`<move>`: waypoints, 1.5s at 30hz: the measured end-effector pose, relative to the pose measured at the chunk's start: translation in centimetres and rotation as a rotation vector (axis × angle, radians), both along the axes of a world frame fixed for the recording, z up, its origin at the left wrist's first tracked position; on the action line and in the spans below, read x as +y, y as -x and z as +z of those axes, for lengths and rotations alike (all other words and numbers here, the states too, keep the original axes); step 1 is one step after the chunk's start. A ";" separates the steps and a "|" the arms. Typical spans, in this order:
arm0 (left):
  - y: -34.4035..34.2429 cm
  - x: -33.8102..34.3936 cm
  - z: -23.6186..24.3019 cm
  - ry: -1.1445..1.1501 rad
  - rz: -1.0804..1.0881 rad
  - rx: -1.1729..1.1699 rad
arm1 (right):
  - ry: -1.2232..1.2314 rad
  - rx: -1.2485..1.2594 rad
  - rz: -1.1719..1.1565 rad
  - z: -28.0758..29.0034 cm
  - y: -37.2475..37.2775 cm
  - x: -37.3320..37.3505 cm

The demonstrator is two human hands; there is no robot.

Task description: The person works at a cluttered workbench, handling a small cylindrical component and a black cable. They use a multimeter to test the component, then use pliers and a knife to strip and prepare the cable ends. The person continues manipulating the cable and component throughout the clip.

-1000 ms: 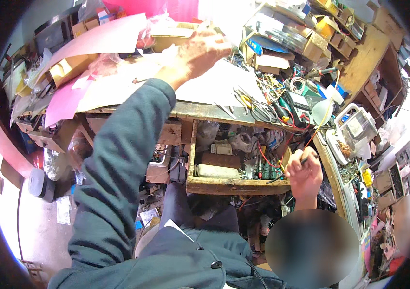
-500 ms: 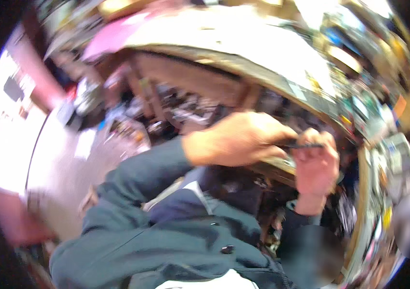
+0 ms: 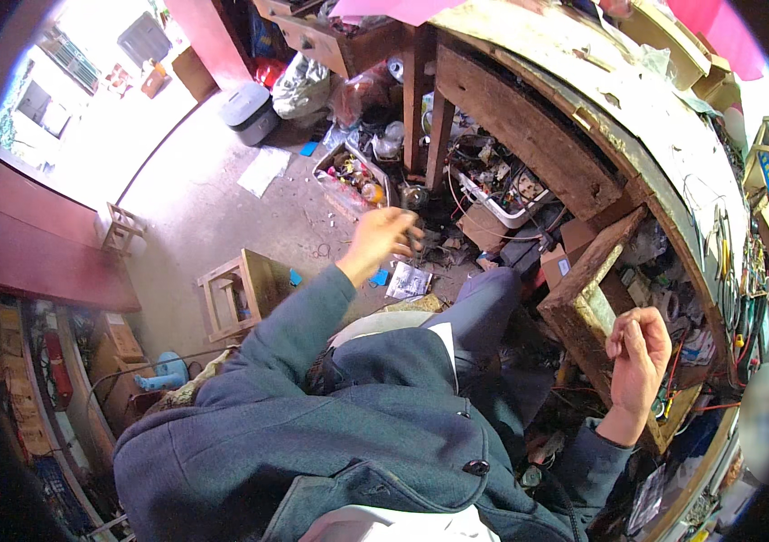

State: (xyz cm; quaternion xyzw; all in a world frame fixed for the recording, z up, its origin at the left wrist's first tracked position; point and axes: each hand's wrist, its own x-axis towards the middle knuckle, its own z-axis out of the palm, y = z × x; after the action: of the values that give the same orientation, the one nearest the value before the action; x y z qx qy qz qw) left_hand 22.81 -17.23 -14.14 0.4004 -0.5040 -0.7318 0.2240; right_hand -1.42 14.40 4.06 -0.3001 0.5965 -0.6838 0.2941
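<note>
My left hand (image 3: 382, 241) hangs in the air left of my knees, over the floor. Its fingers are loosely bent and apart, slightly blurred, and nothing shows in them. My right hand (image 3: 641, 356) is raised beside a rough wooden frame (image 3: 583, 262) under the workbench. Its fingers curl toward the palm, with the thumb pressed close to them. Whatever they may hold is hidden. Neither hand touches the other or the bench.
A long workbench (image 3: 603, 117) curves along the right, with tools and wires at its edge. Below it stand a white bin of scraps (image 3: 515, 217) and a box of bottles (image 3: 353, 172). A wooden stool (image 3: 253, 294) and a grey container (image 3: 249, 113) are on the floor at left.
My hands were together at a thin dark piece; now they are far apart, left hand to the left, right hand slightly right and lower. The dark piece no longer shows. The view has turned.
</note>
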 end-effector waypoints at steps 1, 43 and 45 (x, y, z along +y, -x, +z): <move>-0.8 -1.8 -1.7 0.009 0.037 -0.037 | -0.007 0.005 -0.012 0.1 0.2 0.6; 10.8 2.9 3.8 0.502 -0.183 0.137 | -0.362 0.556 -0.178 7.6 8.1 0.6; 12.6 7.3 8.0 0.583 -0.323 0.304 | -0.437 0.897 -0.344 7.5 11.4 0.1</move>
State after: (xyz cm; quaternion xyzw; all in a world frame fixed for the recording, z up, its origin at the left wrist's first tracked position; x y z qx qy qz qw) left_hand 10.24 -9.89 -6.12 0.1216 -0.7091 -0.6345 0.2823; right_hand -12.84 14.45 11.51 -0.3929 0.8329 -0.3864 -0.0509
